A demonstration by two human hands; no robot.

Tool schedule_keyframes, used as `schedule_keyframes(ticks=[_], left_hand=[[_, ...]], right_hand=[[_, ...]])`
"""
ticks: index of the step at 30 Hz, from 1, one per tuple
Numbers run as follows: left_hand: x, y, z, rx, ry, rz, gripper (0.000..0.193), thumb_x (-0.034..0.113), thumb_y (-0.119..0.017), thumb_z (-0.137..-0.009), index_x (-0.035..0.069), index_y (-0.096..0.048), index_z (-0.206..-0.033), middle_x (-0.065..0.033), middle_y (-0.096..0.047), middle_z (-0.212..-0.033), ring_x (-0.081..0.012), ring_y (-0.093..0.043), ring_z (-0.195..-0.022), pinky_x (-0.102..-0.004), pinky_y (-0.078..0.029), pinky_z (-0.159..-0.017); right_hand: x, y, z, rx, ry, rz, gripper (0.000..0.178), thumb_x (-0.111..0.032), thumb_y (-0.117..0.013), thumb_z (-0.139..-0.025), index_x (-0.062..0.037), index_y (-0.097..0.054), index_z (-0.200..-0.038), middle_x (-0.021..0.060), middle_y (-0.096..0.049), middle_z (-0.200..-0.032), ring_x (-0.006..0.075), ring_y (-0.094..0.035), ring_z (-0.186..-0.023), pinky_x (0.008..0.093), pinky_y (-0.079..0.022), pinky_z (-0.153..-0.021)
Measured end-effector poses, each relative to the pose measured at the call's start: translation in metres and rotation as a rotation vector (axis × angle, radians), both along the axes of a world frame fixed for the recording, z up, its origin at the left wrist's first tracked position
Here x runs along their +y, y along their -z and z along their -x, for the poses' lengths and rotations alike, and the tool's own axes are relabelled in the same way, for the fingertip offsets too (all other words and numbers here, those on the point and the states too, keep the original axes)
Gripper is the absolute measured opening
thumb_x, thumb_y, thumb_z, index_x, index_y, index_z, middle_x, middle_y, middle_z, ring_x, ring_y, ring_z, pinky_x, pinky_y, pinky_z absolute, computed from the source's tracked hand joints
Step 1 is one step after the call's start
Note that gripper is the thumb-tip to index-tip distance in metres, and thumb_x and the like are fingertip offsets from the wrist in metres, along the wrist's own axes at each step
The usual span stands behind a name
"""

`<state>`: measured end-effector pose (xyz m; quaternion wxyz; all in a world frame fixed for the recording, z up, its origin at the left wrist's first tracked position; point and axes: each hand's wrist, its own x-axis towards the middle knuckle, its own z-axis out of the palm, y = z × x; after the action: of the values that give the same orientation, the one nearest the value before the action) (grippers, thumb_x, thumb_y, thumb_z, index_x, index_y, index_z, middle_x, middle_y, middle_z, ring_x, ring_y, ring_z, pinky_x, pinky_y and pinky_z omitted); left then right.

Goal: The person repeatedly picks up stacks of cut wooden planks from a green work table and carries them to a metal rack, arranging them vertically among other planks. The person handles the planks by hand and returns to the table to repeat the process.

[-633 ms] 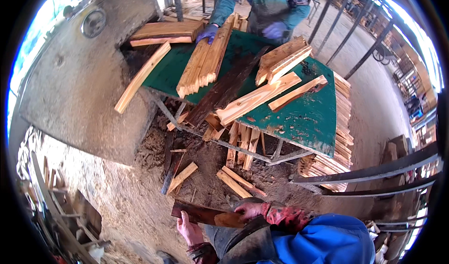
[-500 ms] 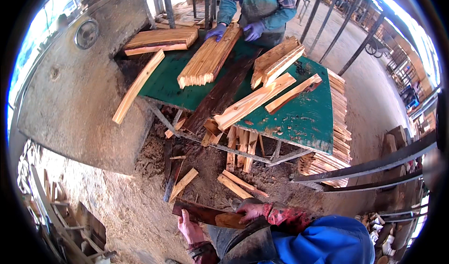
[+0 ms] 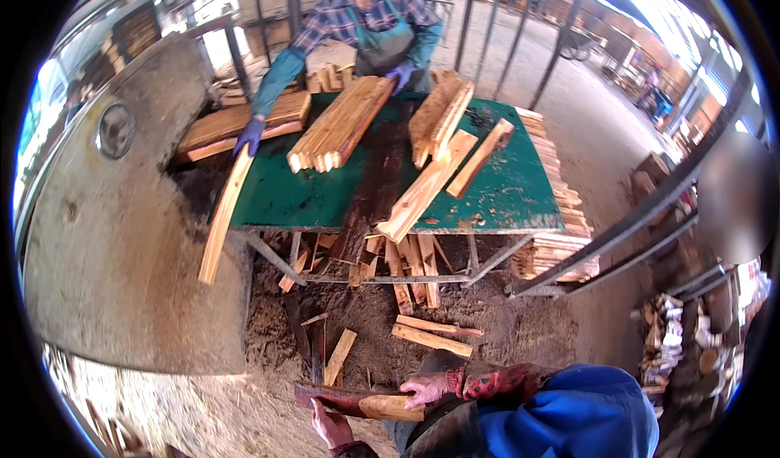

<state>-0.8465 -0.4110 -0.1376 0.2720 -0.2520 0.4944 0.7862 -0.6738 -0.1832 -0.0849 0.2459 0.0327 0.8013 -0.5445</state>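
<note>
**A short, dark-faced board between my two hands**

Closest to me, low in the view, a short board point(image 3: 366, 406) spans the space between my hands. Its left part is dark reddish brown, like bark; its right part is pale, bare wood. My right hand point(image 3: 424, 388) grips it from the far side, fingers bent over the pale part. My left hand point(image 3: 331, 425) meets the near edge towards the dark end; I cannot tell whether its fingers wrap underneath.

I judge the board light enough for one hand, and stiff, with little bend along its length. The dark face is probably rough and could flake, so a hold there may slide on loose bark. Bare wood should be surer, though its edges might leave splinters. I would take it by both long edges, one hand towards each end, thumbs on top.

Just beyond, on the littered floor, lie a pale offcut point(image 3: 340, 357) and a pair of sticks point(image 3: 431, 340). Past those stands the green table point(image 3: 504, 206), with a dark plank point(image 3: 378, 190) running across it and over its near edge. To the left, a long strip point(image 3: 221, 222) slants in front of a grey slab point(image 3: 146, 247); a co-worker's purple glove point(image 3: 249, 136) is on its far end. Farther off, their other glove point(image 3: 400, 75) is by a bundle of boards point(image 3: 341, 125).
</note>
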Motion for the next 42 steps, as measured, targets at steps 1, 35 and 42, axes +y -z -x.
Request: schedule_keyframes(ticks=[1, 35, 42], left_hand=[[0.001, 0.001, 0.006, -0.019, 0.016, 0.042, 0.021, 0.033, -0.064, -0.092, 0.012, -0.063, -0.087, 0.006, -0.05, -0.073, -0.0036, -0.046, -0.063, -0.0204, -0.036, -0.052], [0.073, -0.066, 0.062, -0.091, -0.072, -0.114, 0.007, 0.008, -0.064, -0.089, 0.013, -0.06, -0.092, 0.0042, -0.062, -0.082, -0.005, -0.052, -0.06, -0.0199, -0.042, -0.051], [0.06, -0.081, 0.18, 0.078, 0.015, -0.25, 0.015, 0.013, -0.059, -0.094, 0.009, -0.058, -0.108, -0.003, -0.064, -0.101, -0.0135, -0.061, -0.085, -0.0272, -0.051, -0.071]], right_hand=[[-0.003, -0.004, 0.004, -0.07, 0.032, 0.056, 0.058, -0.049, -0.062, -0.082, 0.0046, -0.06, -0.103, 0.0241, -0.063, -0.095, 0.037, -0.061, -0.094, 0.0467, -0.045, -0.079], [0.052, -0.056, 0.09, -0.294, 0.211, 0.402, 0.05, -0.037, -0.063, -0.09, 0.0005, -0.053, -0.121, 0.0025, -0.059, -0.086, 0.0077, -0.054, -0.057, 0.0228, -0.047, -0.053], [0.01, -0.082, 0.188, -0.175, 0.268, 0.425, 0.048, -0.04, -0.061, -0.092, 0.0, -0.051, -0.116, 0.004, -0.057, -0.08, 0.0088, -0.056, -0.058, 0.025, -0.047, -0.053]])
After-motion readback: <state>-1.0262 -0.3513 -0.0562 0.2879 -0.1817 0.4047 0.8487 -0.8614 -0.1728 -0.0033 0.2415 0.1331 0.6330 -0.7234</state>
